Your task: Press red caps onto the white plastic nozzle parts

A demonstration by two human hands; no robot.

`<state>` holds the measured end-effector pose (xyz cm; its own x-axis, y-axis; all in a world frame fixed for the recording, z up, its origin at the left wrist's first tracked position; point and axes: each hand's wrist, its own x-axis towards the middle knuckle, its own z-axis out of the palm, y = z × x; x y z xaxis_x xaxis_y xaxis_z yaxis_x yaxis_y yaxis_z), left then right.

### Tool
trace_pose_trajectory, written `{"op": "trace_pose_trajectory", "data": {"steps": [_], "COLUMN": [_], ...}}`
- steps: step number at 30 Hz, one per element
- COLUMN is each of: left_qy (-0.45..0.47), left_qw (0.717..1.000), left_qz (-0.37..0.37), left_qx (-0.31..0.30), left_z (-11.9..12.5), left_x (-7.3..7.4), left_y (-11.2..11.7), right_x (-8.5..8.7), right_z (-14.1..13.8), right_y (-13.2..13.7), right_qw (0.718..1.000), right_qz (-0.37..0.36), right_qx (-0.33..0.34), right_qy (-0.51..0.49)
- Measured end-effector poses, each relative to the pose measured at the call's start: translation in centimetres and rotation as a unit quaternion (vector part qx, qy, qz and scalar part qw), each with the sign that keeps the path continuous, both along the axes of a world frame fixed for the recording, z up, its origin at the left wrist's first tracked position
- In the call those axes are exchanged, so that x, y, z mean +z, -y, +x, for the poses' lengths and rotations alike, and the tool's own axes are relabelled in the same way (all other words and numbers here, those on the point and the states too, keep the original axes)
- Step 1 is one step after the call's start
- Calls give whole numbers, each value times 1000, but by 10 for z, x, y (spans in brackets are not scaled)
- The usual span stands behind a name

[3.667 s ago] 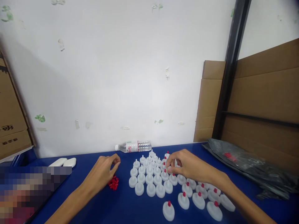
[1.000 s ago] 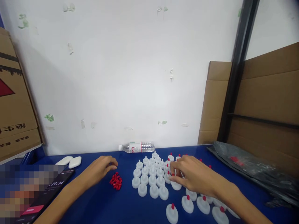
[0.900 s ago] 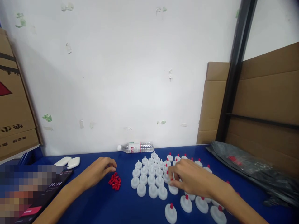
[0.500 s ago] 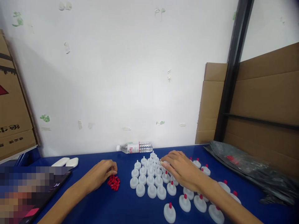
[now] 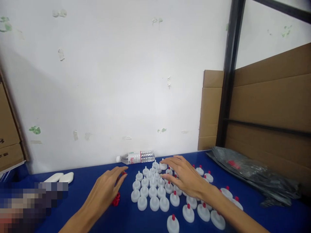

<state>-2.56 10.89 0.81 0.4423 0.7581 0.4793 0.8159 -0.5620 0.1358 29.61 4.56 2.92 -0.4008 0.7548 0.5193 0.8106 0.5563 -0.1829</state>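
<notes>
Between the thumb and fingers of my left hand (image 5: 109, 186) is a small red cap (image 5: 124, 173), held just left of the white pieces. Below that hand lies a pile of red caps (image 5: 116, 199), partly hidden by it. My right hand (image 5: 187, 178) reaches over the group with thumb and fingers apart, beside a white oval spouted piece (image 5: 163, 166) at the back. Several bare-spouted white pieces (image 5: 153, 192) stand close together in the middle. To the right, white pieces with red-capped spouts (image 5: 188, 213) stand upright, some hidden under my right hand and forearm.
A clear plastic bottle (image 5: 136, 157) lies against the wall behind the pieces. Grey plastic bags (image 5: 247, 174) lie at right, near cardboard (image 5: 269, 113) and a black metal post (image 5: 229, 77). Two white rounded objects (image 5: 66, 177) and a blurred-out object (image 5: 29, 204) are at left.
My left hand has lifted from the red pile and moved right with a red cap. My right hand's fingers have spread toward the back white pieces. The whole view has shifted slightly.
</notes>
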Motion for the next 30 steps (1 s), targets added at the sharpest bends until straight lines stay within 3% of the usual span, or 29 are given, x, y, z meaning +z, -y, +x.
{"op": "trace_pose_trajectory", "data": {"steps": [4, 6, 8, 11, 15, 23, 30], "left_qy": [52, 95, 163, 231, 276, 267, 227], "left_qw": [977, 968, 960, 949, 937, 938, 953], "left_qz": [146, 133, 75, -19, -76, -108, -58], "left_qx": [-145, -190, -214, -214, -198, -194, -194], "left_z": [24, 36, 46, 53, 55, 54, 51], "left_x": [-12, -13, -11, -6, -3, -3, -9], "left_y": [21, 34, 46, 57, 61, 60, 55], "right_x": [1, 0, -2, -2, -4, -9, -7], "right_z": [-11, -19, -27, -38, -41, -37, -36], "right_y": [10, 17, 23, 29, 30, 24, 27], "right_qw": [999, 996, 990, 984, 984, 981, 974], "right_qz": [34, 34, 33, 31, 19, 50, 36], "right_qx": [23, 76, 135, 173, 174, 176, 175], "right_qy": [8, 20, 29, 39, 39, 69, 139]}}
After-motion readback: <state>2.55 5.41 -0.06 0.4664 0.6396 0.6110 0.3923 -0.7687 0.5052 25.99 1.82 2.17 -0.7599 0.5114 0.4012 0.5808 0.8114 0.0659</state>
